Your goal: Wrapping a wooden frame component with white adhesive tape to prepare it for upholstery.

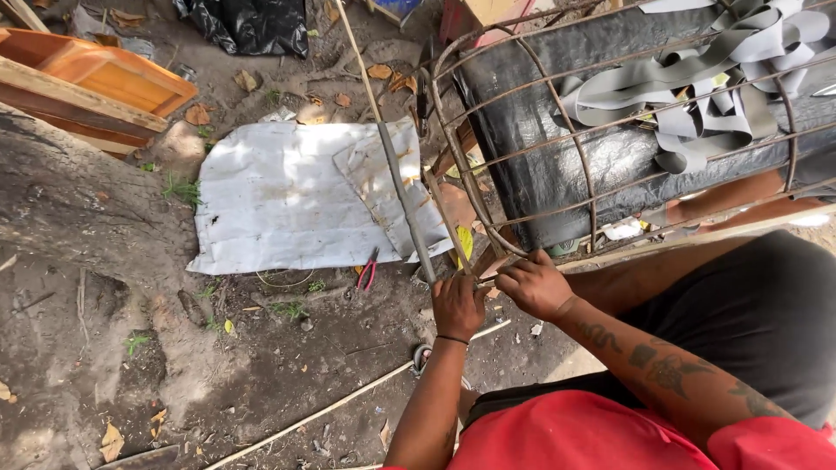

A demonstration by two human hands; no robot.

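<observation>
A round cage of rusty metal rods [522, 130] lies on its side over a black-wrapped roll [557, 157]. My left hand [457, 306] and my right hand [535, 285] are close together at the cage's lower rim, both closed on thin rods or wire there. What exactly each hand grips is hidden by the fingers. A grey pipe [402, 196] leans from the rim up across the ground. Grey rubber strips [697, 78] are piled on top of the black roll.
A white crumpled sheet [279, 200] lies on the dirt. Red-handled pliers [367, 271] rest at its lower edge. Orange wooden frames [96, 78] stand at the top left. A black plastic bag [252, 24] lies at the top. A thin stick [331, 405] crosses the ground below.
</observation>
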